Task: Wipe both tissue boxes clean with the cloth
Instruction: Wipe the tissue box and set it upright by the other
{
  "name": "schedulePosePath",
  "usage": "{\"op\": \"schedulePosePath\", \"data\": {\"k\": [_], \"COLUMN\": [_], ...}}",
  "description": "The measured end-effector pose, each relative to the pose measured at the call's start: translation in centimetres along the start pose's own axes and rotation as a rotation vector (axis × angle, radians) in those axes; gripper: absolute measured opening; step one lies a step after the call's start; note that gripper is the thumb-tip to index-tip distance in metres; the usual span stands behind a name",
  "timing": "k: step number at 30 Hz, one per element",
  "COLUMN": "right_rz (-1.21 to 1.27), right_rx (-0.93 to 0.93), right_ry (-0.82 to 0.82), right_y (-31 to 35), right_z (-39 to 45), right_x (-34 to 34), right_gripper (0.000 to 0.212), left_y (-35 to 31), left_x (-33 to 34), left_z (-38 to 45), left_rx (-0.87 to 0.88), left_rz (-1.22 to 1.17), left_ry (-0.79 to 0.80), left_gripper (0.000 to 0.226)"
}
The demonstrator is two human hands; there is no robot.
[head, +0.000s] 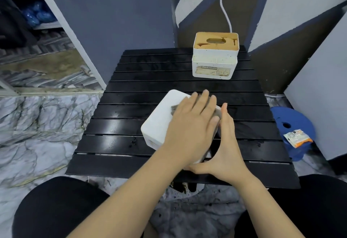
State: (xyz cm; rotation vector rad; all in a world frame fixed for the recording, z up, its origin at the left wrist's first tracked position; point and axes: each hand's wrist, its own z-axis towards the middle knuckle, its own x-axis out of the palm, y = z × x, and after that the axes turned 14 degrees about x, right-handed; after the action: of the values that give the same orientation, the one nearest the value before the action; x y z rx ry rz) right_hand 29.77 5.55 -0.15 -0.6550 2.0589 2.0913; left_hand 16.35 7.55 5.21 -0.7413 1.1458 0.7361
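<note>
So the near tissue box (pixel 159 123), plain white, is lying on the black slatted table (pixel 131 91) toward the edge closest to the person, and both hands are on it. The left hand (pixel 189 125) is flat, fingers straight and together, pressing a grey cloth (pixel 174 108) down on the box's upward face; only a sliver of the cloth peeks out past the fingers, so I can't tell how it's folded. The right hand (pixel 223 149) is also flat and straight-fingered, standing on its edge against the box's right side with the thumb stretched along the near end, not curled round anything. My read is it's there as a stop, so the box doesn't skate across the shiny slats while the other hand rubs. The box's long axis runs diagonally: the near end points back at the person's lap, the far end angles away and to the left of the table's centre line. It looks tipped so a broad blank face is up, though which face that is I can't say, since no opening shows. The second tissue box (pixel 215 55) stands upright at the far side of the table, well apart from the near one, wooden lid with its oval slot on top and a "tissue holder" label facing the person. Probably parked back there just to wait its turn. A white cable (pixel 224 8) hangs down the wall right behind it.
</note>
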Motion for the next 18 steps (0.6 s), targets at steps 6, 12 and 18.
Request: {"op": "schedulePosePath", "data": {"k": [6, 12, 18], "right_rz": [0.069, 0.069, 0.053], "right_rx": [-0.042, -0.012, 0.010], "right_ry": [0.003, 0.017, 0.008], "right_y": [-0.7, -0.5, 0.0], "right_z": [0.1, -0.2, -0.5], "right_x": [-0.1, -0.1, -0.2], "right_gripper": [0.161, 0.165, 0.165], "left_y": [-0.8, 1.8, 2.6], "left_x": [-1.2, -2.0, -5.8], "left_z": [-5.9, -11.1, -5.8], "left_rx": [0.188, 0.217, -0.196], "left_rz": [-0.119, -0.139, -0.527], "left_ry": [-0.014, -0.254, -0.503], "left_gripper": [0.048, 0.036, 0.061]}}
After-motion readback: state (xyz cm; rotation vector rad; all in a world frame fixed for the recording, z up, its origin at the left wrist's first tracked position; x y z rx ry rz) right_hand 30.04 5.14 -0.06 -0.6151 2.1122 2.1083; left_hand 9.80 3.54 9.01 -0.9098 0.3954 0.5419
